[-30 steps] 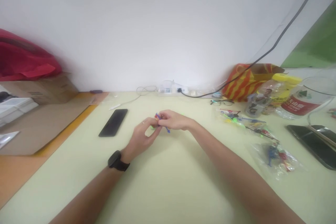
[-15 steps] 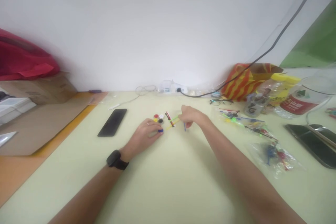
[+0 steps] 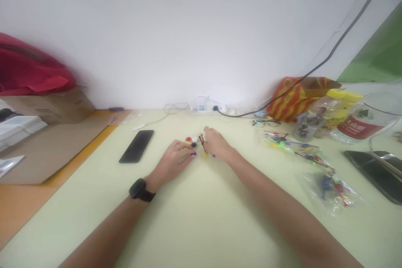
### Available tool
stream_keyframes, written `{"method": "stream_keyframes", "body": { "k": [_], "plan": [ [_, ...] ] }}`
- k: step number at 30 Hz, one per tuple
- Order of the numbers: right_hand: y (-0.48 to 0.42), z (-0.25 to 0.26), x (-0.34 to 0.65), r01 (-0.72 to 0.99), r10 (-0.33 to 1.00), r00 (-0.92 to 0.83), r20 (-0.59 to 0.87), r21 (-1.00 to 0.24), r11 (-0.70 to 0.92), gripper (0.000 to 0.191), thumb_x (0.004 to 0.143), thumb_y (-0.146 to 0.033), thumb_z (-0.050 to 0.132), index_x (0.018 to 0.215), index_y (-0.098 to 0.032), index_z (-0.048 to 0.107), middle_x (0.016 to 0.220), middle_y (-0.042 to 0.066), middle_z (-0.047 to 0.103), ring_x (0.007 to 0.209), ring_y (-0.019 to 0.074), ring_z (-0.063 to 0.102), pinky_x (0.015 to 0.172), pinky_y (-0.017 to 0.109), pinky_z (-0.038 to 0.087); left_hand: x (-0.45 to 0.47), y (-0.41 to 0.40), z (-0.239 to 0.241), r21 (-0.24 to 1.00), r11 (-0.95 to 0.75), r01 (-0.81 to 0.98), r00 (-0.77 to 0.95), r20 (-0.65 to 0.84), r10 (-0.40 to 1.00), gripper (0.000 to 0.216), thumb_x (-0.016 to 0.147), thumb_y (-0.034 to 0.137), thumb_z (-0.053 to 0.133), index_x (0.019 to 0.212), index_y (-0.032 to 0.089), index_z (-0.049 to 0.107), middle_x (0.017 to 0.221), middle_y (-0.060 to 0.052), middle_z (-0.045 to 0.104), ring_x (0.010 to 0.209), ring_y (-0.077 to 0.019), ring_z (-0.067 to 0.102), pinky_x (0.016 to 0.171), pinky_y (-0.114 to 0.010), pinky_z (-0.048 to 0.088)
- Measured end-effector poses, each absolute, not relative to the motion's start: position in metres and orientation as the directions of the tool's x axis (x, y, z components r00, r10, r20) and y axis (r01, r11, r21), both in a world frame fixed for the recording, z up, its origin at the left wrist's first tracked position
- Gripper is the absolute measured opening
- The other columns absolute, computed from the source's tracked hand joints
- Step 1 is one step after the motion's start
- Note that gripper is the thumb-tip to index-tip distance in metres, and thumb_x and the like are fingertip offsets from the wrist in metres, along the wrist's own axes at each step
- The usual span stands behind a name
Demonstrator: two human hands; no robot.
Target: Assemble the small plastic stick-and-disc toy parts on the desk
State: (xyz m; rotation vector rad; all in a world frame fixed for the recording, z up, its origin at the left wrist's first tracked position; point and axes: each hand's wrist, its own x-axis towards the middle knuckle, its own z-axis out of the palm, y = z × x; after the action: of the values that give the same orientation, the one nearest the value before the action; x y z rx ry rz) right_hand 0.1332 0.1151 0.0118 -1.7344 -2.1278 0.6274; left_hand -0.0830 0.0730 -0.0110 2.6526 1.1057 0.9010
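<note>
My left hand (image 3: pixel 176 160), wearing a ring and a black watch (image 3: pixel 142 190), rests on the table with fingers curled and closed at a small blue disc (image 3: pixel 194 154). Just beyond its fingertips lie a black disc (image 3: pixel 194 145), a red disc (image 3: pixel 188 139) and a white disc (image 3: pixel 194 139). To the right, my right hand (image 3: pixel 216 144) is closed over thin plastic sticks and partly hides them. A red and black stick (image 3: pixel 202 140), a yellow end (image 3: pixel 205 156) and a blue tip (image 3: pixel 214 155) stick out from under it.
A black phone (image 3: pixel 136 146) lies left of my hands. At right are bagged plastic pieces (image 3: pixel 334 188), glasses (image 3: pixel 266 123), bottles (image 3: pixel 306 125), a striped bag (image 3: pixel 287 102) and a dark tablet (image 3: pixel 373 171). A power strip (image 3: pixel 204 104) stands by the wall; cardboard (image 3: pixel 59 142) lies left.
My right hand has moved left, closer to my left hand, and now covers more of the sticks. The sticks have swung closer together. My left hand stays almost still at the blue disc.
</note>
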Motion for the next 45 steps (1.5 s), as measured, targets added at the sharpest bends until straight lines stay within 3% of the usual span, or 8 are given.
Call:
{"method": "stream_keyframes", "body": {
  "k": [6, 15, 20, 23, 26, 33, 41, 45],
  "plan": [
    [0.127, 0.008, 0.139, 0.754, 0.96, -0.28, -0.016, -0.623, 0.21, 0.034, 0.09, -0.021, 0.068, 0.123, -0.019, 0.059, 0.106, 0.008, 0.07, 0.088, 0.0174, 0.066, 0.071, 0.024, 0.045, -0.083, 0.071, -0.007, 0.312, -0.727, 0.611, 0.581, 0.448, 0.68, 0.022, 0.099, 0.027, 0.064, 0.116, 0.03, 0.076, 0.12, -0.007, 0.072, 0.112, -0.0272, 0.061, 0.098, -0.047, 0.054],
    [0.126, 0.004, 0.136, 0.682, 0.936, -0.351, -0.022, -0.692, 0.24, 0.028, 0.081, -0.016, 0.076, 0.106, -0.018, 0.064, 0.102, 0.005, 0.071, 0.081, 0.0142, 0.063, 0.067, 0.021, 0.045, -0.082, 0.072, -0.009, 0.34, -0.708, 0.619, 0.55, 0.456, 0.7, 0.04, 0.101, 0.03, 0.062, 0.141, 0.033, 0.061, 0.141, -0.008, 0.062, 0.132, -0.0287, 0.054, 0.112, -0.05, 0.048],
    [0.124, 0.006, 0.137, 0.647, 0.92, -0.391, 0.001, -0.711, 0.276, 0.03, 0.082, -0.015, 0.076, 0.11, -0.018, 0.065, 0.103, 0.005, 0.071, 0.082, 0.0141, 0.064, 0.069, 0.021, 0.047, -0.085, 0.069, -0.01, 0.381, -0.646, 0.662, 0.559, 0.323, 0.764, 0.062, 0.104, 0.04, 0.055, 0.162, 0.033, 0.033, 0.168, -0.01, 0.033, 0.156, -0.0318, 0.029, 0.124, -0.054, 0.035],
    [0.129, 0.005, 0.14, 0.644, 0.926, -0.376, 0.037, -0.708, 0.29, 0.025, 0.086, -0.015, 0.072, 0.11, -0.017, 0.066, 0.106, 0.007, 0.07, 0.086, 0.0155, 0.063, 0.073, 0.024, 0.047, -0.086, 0.068, -0.011, 0.361, -0.63, 0.688, 0.57, 0.268, 0.777, 0.076, 0.1, 0.049, 0.062, 0.165, 0.033, 0.027, 0.173, -0.01, 0.022, 0.159, -0.0367, 0.019, 0.124, -0.058, 0.033],
    [0.136, -0.002, 0.143, 0.625, 0.927, -0.368, 0.075, -0.718, 0.306, 0.021, 0.088, -0.012, 0.066, 0.109, -0.016, 0.067, 0.105, 0.008, 0.069, 0.083, 0.015, 0.063, 0.075, 0.025, 0.048, -0.081, 0.066, -0.013, 0.323, -0.627, 0.709, 0.553, 0.298, 0.778, 0.083, 0.094, 0.053, 0.069, 0.164, 0.032, 0.029, 0.173, -0.011, 0.022, 0.158, -0.0396, 0.02, 0.123, -0.06, 0.033],
    [0.153, -0.027, 0.151, 0.537, 0.909, -0.364, 0.202, -0.752, 0.382, 0.028, 0.091, -0.012, 0.062, 0.119, -0.016, 0.067, 0.123, 0.01, 0.065, 0.085, 0.0127, 0.064, 0.087, 0.027, 0.052, -0.064, 0.064, -0.016, 0.249, -0.629, 0.736, 0.53, 0.364, 0.765, 0.067, 0.096, 0.043, 0.068, 0.158, 0.034, 0.042, 0.171, -0.004, 0.03, 0.156, -0.0376, 0.023, 0.124, -0.059, 0.033],
    [0.153, -0.029, 0.154, 0.458, 0.882, -0.431, 0.189, -0.797, 0.394, 0.032, 0.087, -0.006, 0.062, 0.116, -0.017, 0.07, 0.111, 0.005, 0.074, 0.083, 0.0127, 0.068, 0.08, 0.025, 0.054, -0.062, 0.07, -0.023, 0.241, -0.588, 0.772, 0.486, 0.373, 0.79, 0.055, 0.098, 0.045, 0.065, 0.15, 0.031, 0.053, 0.168, -0.003, 0.037, 0.154, -0.0374, 0.026, 0.124, -0.057, 0.034],
    [0.148, -0.02, 0.153, 0.453, 0.879, -0.452, 0.151, -0.81, 0.372, 0.028, 0.09, -0.006, 0.06, 0.113, -0.017, 0.071, 0.113, 0.004, 0.074, 0.086, 0.0116, 0.069, 0.081, 0.022, 0.054, -0.063, 0.07, -0.023, 0.273, -0.549, 0.79, 0.463, 0.321, 0.826, 0.061, 0.099, 0.052, 0.061, 0.154, 0.03, 0.048, 0.17, -0.006, 0.032, 0.156, -0.0378, 0.024, 0.125, -0.058, 0.032]
  ]
}}
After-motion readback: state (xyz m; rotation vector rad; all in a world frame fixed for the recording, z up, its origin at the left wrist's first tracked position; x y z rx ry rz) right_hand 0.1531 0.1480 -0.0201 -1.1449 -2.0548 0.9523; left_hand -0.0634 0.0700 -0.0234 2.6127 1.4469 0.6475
